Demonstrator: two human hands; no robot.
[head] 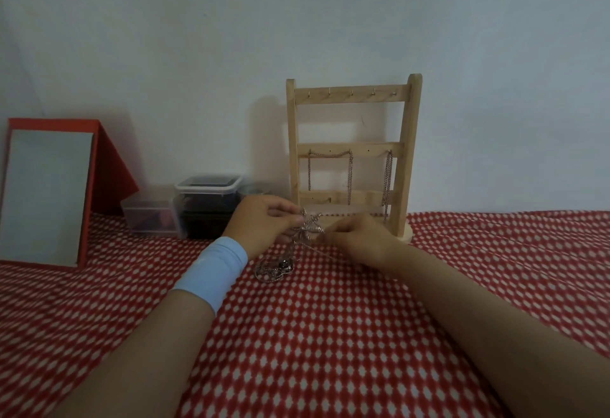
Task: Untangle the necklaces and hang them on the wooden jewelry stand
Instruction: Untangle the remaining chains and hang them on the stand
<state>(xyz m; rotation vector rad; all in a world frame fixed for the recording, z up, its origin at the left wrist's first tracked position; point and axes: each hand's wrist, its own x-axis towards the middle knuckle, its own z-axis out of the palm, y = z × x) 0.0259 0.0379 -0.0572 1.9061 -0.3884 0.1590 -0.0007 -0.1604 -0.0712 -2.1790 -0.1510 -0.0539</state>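
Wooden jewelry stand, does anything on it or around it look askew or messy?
Yes. On the wooden jewelry stand one chain drapes sideways under the middle bar instead of hanging straight. In front, the left hand and right hand pinch a knotted necklace clump.

Head view — forward, downward, near tabletop.

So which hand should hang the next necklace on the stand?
Probably the right hand. It is directly in front of the wooden jewelry stand and pinches one side of the tangled necklaces. The left hand is farther left and holds the tangle up.
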